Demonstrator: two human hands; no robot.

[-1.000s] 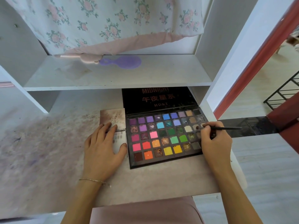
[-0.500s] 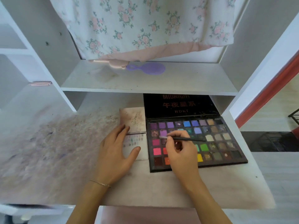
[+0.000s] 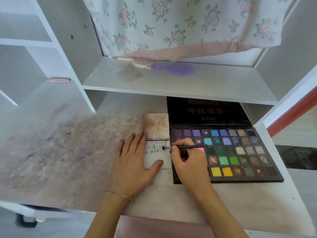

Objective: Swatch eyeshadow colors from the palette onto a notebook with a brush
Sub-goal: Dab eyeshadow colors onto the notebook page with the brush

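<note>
A small open notebook point(image 3: 164, 160) lies on the desk just left of the black eyeshadow palette point(image 3: 240, 152), whose lid leans back against the shelf. Rows of small colour swatches fill the top of the notebook's lower page. My left hand point(image 3: 133, 165) lies flat on the notebook's left side, fingers spread, thumb across the lower page. My right hand point(image 3: 190, 162) pinches a thin black brush point(image 3: 185, 147). The brush tip sits on the right end of the swatch rows. My right hand hides the palette's lower left pans.
The desk top point(image 3: 68, 152) left of the notebook is smeared with pigment dust. A white shelf point(image 3: 223, 86) hangs low over the palette lid, holding a purple hand mirror point(image 3: 176, 70). Floral cloth point(image 3: 171, 23) drapes above it. The desk's right edge runs close to the palette.
My right hand carried the brush leftward from the palette's right-hand pans, across the purple pans, onto the notebook page. My left hand stayed on the notebook. The camera has swung left.
</note>
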